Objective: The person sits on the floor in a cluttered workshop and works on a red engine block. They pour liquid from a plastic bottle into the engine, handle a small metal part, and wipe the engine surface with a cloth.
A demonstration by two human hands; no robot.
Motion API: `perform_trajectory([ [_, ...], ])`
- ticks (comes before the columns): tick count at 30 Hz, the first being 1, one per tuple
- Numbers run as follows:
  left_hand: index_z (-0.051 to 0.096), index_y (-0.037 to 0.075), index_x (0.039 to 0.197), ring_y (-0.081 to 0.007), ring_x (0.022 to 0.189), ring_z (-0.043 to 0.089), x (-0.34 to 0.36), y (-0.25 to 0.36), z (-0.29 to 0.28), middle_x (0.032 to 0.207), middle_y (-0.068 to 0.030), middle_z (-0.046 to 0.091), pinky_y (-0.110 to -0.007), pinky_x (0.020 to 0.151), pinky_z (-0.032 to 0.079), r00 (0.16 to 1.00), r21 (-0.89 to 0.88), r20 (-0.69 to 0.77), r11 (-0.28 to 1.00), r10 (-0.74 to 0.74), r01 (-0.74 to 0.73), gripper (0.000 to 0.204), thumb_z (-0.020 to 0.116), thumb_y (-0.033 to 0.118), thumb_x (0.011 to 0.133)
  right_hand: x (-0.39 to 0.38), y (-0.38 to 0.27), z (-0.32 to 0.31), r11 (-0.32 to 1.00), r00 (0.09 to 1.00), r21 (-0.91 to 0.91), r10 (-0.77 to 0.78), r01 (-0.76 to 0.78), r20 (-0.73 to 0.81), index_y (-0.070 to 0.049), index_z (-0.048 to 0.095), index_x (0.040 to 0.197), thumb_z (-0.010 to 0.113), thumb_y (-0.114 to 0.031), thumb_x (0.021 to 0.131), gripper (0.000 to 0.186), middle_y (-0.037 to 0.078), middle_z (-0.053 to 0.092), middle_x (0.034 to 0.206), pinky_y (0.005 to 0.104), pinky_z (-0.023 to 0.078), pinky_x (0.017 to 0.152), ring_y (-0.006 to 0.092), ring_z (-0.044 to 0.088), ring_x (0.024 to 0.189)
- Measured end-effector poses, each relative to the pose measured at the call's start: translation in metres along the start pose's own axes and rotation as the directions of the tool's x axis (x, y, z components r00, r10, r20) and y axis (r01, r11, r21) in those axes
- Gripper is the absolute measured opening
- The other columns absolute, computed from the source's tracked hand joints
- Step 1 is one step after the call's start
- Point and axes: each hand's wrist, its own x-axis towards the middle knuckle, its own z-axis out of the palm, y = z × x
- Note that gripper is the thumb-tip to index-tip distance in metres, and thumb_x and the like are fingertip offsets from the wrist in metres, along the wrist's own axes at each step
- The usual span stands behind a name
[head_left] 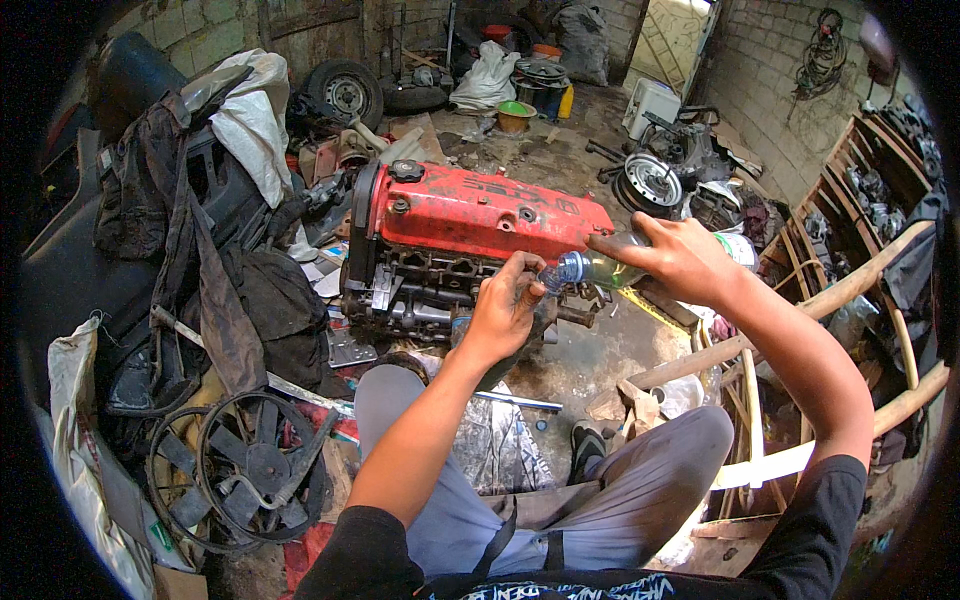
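In my right hand (pixel 670 255) is a plastic bottle (pixel 612 268) with greenish liquid and a label, held nearly horizontal with its blue-ringed neck pointing left. My left hand (pixel 505 310) has its fingers closed round a clear plastic piece (pixel 554 280) at that neck; whether it is part of the same bottle or a separate piece I cannot tell. Just beyond my hands lies an engine (pixel 405 290) with a red valve cover (pixel 470 205). A dark shape under my left hand is partly hidden.
Fan assemblies (pixel 240 470) and dark cloths (pixel 270 300) lie left. A wooden frame (pixel 840 290) with parts stands right. Behind are tyres (pixel 340 95), a wheel rim (pixel 648 185), a white sack (pixel 485 85) and a basin (pixel 515 115). Loose scraps cover the floor around my bent legs (pixel 640 480).
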Motion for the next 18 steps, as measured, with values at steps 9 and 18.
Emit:
perform_trajectory([
  [9,0.054,-0.004,0.115,-0.0235,0.076,0.066,0.0001,0.0031,-0.0030,0.085,-0.0182,0.064,-0.033,0.075,0.051,0.999,-0.023,0.031,0.999,-0.027,0.028,0.034,0.060,0.029,0.105,0.0007,0.0027,0.0039,1.000,1.000,0.011,-0.002,0.002,-0.004,-0.037,0.042,0.153,0.080,-0.024,0.078,0.086,0.016,0.059,0.107,0.0451,0.058,0.066,0.0338,0.071,0.079],
  [18,0.055,-0.003,0.115,-0.0203,0.079,0.065,0.0000,0.0003,-0.0001,0.087,-0.0164,0.064,-0.032,0.075,0.051,1.000,-0.023,-0.009,1.000,-0.015,0.015,0.043,0.055,0.039,0.107,0.0011,-0.0001,0.0015,0.998,1.000,0.049,0.027,-0.027,-0.001,-0.037,0.044,0.153,0.081,-0.023,0.075,0.087,0.017,0.059,0.105,0.0455,0.058,0.066,0.0353,0.071,0.080],
])
